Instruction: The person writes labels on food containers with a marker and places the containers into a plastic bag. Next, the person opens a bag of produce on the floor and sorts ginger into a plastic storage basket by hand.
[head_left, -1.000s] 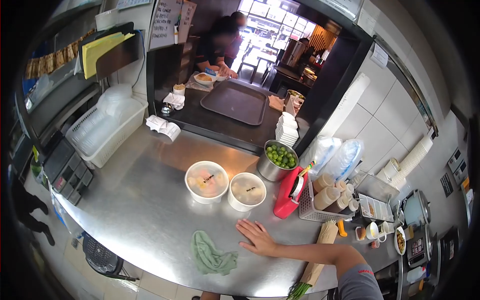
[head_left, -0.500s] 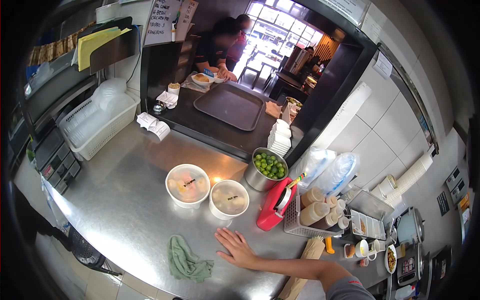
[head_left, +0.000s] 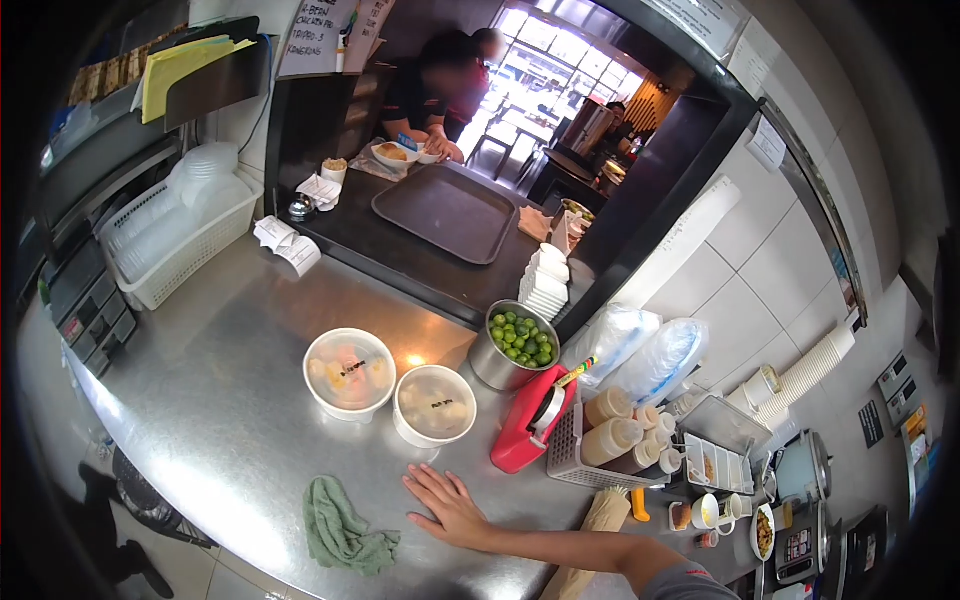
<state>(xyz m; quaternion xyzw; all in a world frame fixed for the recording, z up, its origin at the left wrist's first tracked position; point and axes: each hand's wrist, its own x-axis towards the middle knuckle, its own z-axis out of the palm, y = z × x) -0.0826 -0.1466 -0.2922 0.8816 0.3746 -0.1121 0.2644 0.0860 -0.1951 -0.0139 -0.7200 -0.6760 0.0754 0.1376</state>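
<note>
My right hand [head_left: 447, 508] lies flat, palm down, on the steel counter [head_left: 220, 400], fingers spread and holding nothing. Just beyond its fingertips stands a lidded white tub [head_left: 436, 405], with dark writing on its clear lid. A second lidded tub [head_left: 349, 374] with pale and orange contents sits to the left of it. On the near side, left of my hand, a crumpled green cloth [head_left: 345, 528] rests on the counter, apart from my fingers. My left hand is out of view.
A steel pot of limes [head_left: 516, 345], a red tape dispenser [head_left: 527, 420] and a basket of sauce bottles [head_left: 585, 465] stand to the right. A tray [head_left: 445, 212] occupies the pass-through ledge. Beyond it a person's hands [head_left: 440, 148] are at white bowls. Plastic containers [head_left: 175, 235] fill a left basket.
The view has shifted slightly, so the counter items appear further left. My right hand stays flat on the counter; the tubs and cloth keep their places.
</note>
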